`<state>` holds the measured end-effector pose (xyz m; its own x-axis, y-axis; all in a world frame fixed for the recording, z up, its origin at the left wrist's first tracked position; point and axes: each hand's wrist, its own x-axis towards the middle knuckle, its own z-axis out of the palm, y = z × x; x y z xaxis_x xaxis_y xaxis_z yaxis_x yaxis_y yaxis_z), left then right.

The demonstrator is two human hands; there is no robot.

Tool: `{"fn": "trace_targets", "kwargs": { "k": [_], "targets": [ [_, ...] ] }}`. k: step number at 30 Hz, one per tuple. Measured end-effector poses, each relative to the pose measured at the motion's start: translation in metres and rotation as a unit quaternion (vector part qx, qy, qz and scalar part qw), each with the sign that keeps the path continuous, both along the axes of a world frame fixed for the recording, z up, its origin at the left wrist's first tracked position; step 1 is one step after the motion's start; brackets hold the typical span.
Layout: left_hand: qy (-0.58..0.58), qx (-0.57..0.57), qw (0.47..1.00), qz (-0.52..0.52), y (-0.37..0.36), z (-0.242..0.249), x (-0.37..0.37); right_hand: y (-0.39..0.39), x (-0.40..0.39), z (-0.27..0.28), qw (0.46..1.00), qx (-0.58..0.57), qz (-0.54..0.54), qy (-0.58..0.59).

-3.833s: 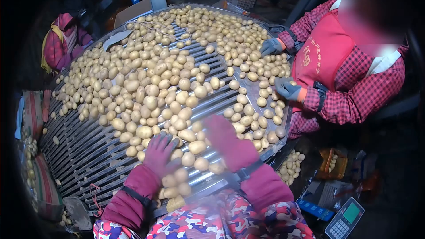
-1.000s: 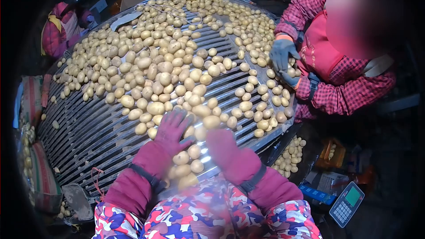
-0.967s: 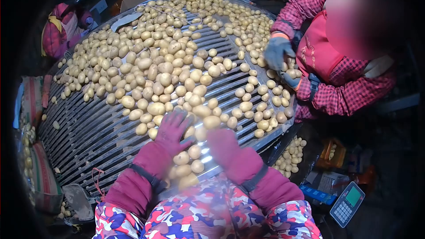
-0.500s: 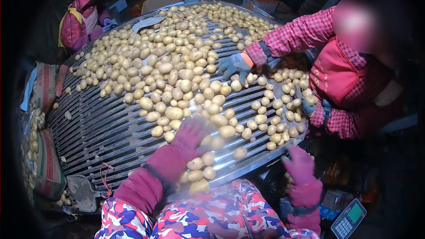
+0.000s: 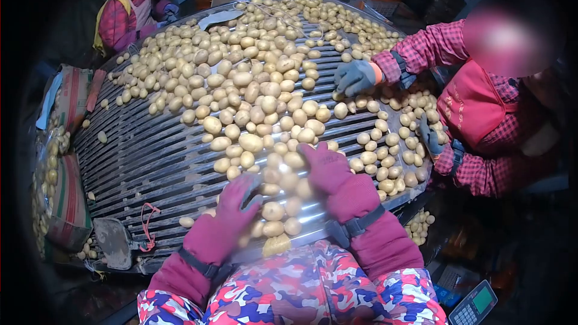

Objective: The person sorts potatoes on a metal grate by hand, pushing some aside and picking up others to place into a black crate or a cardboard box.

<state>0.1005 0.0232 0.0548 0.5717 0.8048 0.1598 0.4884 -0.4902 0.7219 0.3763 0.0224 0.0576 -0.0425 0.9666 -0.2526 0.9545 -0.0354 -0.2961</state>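
Observation:
Many potatoes (image 5: 241, 78) lie across a slatted metal sorting table (image 5: 138, 174). My left hand (image 5: 237, 200), in a purple glove, is at the near edge with thumb and fingers apart, curved beside several potatoes. Opposite it, my right hand (image 5: 327, 167), gloved the same, has its fingers spread against the right side of that small group. Between the two hands a few potatoes (image 5: 273, 210) are blurred by motion. No potato is visibly gripped in either palm.
A co-worker in a red apron (image 5: 472, 105) reaches over the right side with a grey-gloved hand (image 5: 356, 77). Another person (image 5: 123, 15) stands at the far left. Filled sacks (image 5: 69, 204) line the left edge. A scale display (image 5: 474, 304) is at lower right.
My right hand has come from beyond the table's right edge onto the potatoes. My left hand has drawn back slightly. The co-worker's reaching hand has shifted, and the view has moved a little.

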Motion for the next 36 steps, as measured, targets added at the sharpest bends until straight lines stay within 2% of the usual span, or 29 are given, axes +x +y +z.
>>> {"fn": "trace_targets", "kwargs": {
  "k": [2,4,8,11,15,18,20,21,22,23,25,27,28,29,30,31,32,33,34,36],
  "targets": [
    [0.030,0.019,0.999,0.022,-0.014,-0.005,-0.015,-0.002,0.004,0.000,1.000,0.012,0.013,0.026],
    [0.030,0.050,0.998,-0.010,-0.023,0.006,-0.024,-0.011,0.006,0.006,0.998,-0.014,0.019,0.057],
    [0.055,0.050,0.997,-0.011,-0.036,0.014,-0.037,-0.014,0.002,0.009,0.998,-0.016,-0.035,0.044],
    [0.087,0.046,0.995,-0.027,-0.039,0.020,-0.036,-0.003,-0.001,0.003,0.999,-0.016,-0.027,0.009],
    [0.132,0.076,0.988,-0.040,-0.047,0.007,-0.039,0.006,0.000,-0.008,0.999,-0.031,-0.007,-0.005],
    [0.137,0.124,0.981,-0.058,-0.051,-0.009,-0.042,0.008,0.004,-0.001,0.998,-0.060,-0.005,0.016],
    [0.144,0.064,0.985,-0.073,-0.053,-0.012,-0.043,-0.002,0.010,0.005,0.993,-0.056,-0.044,0.099],
    [0.142,0.065,0.985,-0.074,-0.053,-0.010,-0.042,-0.012,0.018,0.004,0.993,-0.056,-0.046,0.097],
    [0.140,0.060,0.985,-0.081,-0.053,-0.005,-0.041,-0.025,0.029,0.000,0.953,-0.012,-0.101,0.286],
    [0.139,0.054,0.985,-0.088,-0.053,-0.002,-0.040,-0.039,0.042,-0.004,0.873,0.032,-0.151,0.463],
    [0.137,0.069,0.982,-0.106,-0.051,0.002,-0.038,-0.075,0.072,0.013,0.893,0.153,-0.173,0.385],
    [0.131,0.086,0.979,-0.127,-0.046,0.008,-0.032,-0.127,0.101,0.046,0.806,0.095,-0.334,0.479],
    [0.177,0.073,0.968,-0.164,-0.044,0.013,-0.030,-0.157,0.122,0.049,0.896,0.161,-0.301,0.285],
    [0.223,0.060,0.952,-0.202,-0.041,0.016,-0.028,-0.183,0.137,0.054,0.867,0.167,-0.348,0.315],
    [0.221,0.059,0.951,-0.207,-0.037,0.014,-0.024,-0.209,0.158,0.061,0.928,0.137,-0.311,0.155],
    [0.243,0.093,0.937,-0.231,-0.033,0.014,-0.017,-0.231,0.172,0.066,0.929,0.044,-0.357,0.084],
    [0.263,0.128,0.922,-0.254,-0.028,0.014,-0.008,-0.250,0.178,0.062,0.927,0.043,-0.362,0.081],
    [0.270,0.158,0.901,-0.300,-0.016,0.017,0.007,-0.262,0.181,0.053,0.916,-0.004,-0.395,-0.074],
    [0.270,0.159,0.901,-0.300,-0.007,0.014,0.023,-0.270,0.186,0.040,0.880,-0.052,-0.416,-0.226],
    [0.211,0.179,0.896,-0.347,0.005,-0.004,0.056,-0.265,0.175,0.034,0.876,-0.032,-0.441,-0.192]
  ]
}}
